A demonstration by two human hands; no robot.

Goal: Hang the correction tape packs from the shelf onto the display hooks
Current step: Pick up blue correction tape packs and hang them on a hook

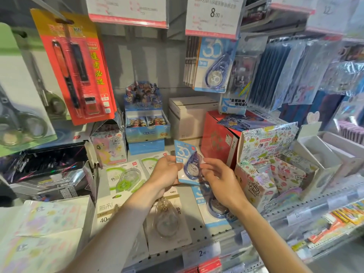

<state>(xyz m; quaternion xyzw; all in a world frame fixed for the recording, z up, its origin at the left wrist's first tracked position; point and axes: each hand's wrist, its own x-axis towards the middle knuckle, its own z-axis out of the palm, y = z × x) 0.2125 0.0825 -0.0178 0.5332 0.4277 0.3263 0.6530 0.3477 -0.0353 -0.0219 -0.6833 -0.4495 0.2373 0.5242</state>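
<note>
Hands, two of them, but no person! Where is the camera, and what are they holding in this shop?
The camera sits on the person's head and looks forward and down, so you only see their arms. There is just this one picture. The left hand and the right hand together hold a blue pack of correction tape, lifted above the shelf. More packs lie flat on that shelf: green packs, a pale pack and another blue one. Higher up, a matching hung pack dangles under a price sign that reads 8.00. Boxes of cards and toys stand behind. The held pack probably goes up there next.
</note>
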